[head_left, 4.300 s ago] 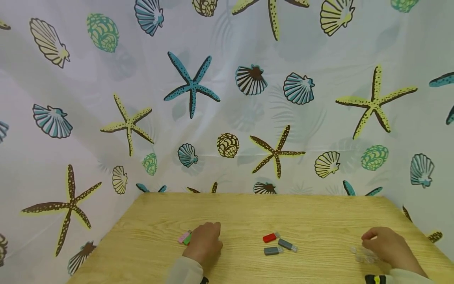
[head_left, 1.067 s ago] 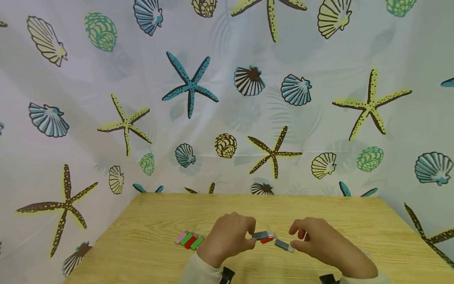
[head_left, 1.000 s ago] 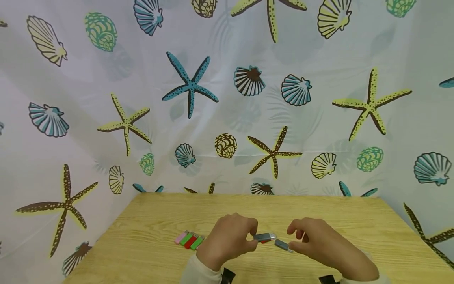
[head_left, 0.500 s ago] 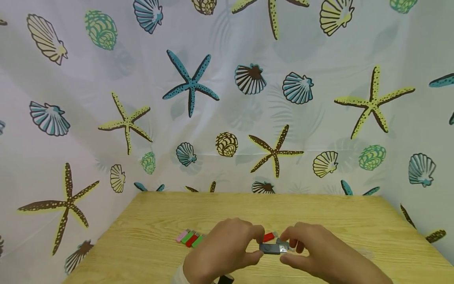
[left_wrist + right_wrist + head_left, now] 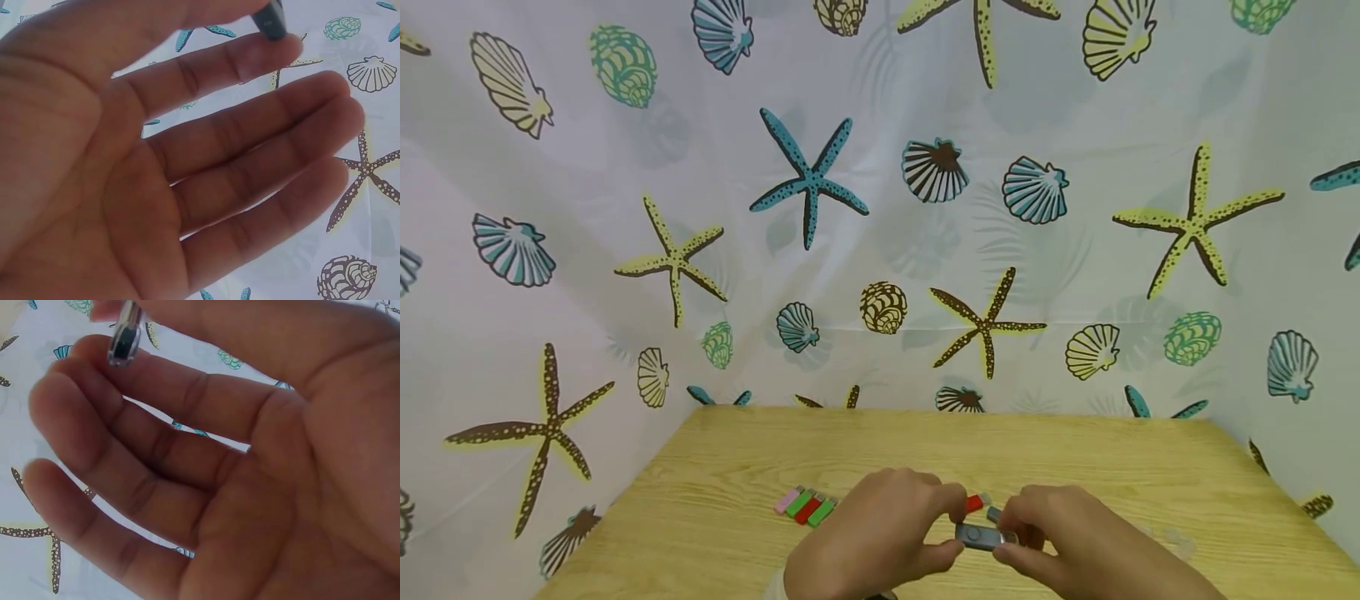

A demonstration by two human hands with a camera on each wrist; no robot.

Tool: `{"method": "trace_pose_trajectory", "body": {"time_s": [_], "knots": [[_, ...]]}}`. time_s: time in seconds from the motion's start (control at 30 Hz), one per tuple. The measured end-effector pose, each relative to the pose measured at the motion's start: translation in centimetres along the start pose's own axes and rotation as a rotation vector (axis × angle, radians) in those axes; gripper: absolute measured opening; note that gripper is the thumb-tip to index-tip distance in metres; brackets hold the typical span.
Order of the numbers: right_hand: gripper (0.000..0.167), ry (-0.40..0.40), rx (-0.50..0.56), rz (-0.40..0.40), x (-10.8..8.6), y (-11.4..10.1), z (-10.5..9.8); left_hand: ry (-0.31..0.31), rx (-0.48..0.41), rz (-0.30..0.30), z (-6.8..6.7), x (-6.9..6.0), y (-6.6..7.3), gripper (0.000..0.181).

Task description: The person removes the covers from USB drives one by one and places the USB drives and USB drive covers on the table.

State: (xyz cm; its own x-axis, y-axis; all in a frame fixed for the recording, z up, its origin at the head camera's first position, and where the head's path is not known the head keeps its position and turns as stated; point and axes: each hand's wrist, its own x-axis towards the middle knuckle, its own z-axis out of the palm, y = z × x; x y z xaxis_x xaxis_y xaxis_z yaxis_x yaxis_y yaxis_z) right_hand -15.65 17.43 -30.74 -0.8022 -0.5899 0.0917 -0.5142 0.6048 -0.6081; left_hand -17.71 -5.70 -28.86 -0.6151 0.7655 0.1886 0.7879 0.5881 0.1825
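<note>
In the head view a grey USB stick [image 5: 979,537] is held level between both hands. The left hand [image 5: 880,533] pinches its left end between thumb and index finger; the right hand [image 5: 1067,533] pinches its right end, at the metal plug. In the left wrist view the dark end of the stick [image 5: 270,22] sits between thumb and index fingertip, the other fingers of the left hand [image 5: 187,150] extended. The right wrist view shows the plug end [image 5: 124,344] in the fingertips of the right hand [image 5: 206,462], whose other fingers are loosely bent.
On the wooden table [image 5: 925,442], a red USB stick [image 5: 974,502] and a partly hidden grey one [image 5: 994,513] lie behind the hands. Pink [image 5: 787,501], green and red sticks lie in a row at the left. Small clear pieces [image 5: 1178,542] lie at the right. A patterned cloth surrounds the table.
The left hand has brought the grey stick nearer and slightly right. The right hand, earlier apart from it, has closed on its plug end. Seconds ago the hands were far apart.
</note>
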Motion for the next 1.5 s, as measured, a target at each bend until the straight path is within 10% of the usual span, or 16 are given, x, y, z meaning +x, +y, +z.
{"method": "trace_pose_trajectory", "body": {"time_s": [0.63, 1.5], "knots": [[0.014, -0.033, -0.049, -0.032, 0.4, -0.6, 0.7, 0.020, 0.055, 0.140, 0.6, 0.3, 0.9, 0.008], [0.015, -0.071, -0.077, -0.047, 0.7, -0.5, 1.2, -0.088, -0.030, 0.096, 0.9, 0.6, 0.7, 0.015]]}}
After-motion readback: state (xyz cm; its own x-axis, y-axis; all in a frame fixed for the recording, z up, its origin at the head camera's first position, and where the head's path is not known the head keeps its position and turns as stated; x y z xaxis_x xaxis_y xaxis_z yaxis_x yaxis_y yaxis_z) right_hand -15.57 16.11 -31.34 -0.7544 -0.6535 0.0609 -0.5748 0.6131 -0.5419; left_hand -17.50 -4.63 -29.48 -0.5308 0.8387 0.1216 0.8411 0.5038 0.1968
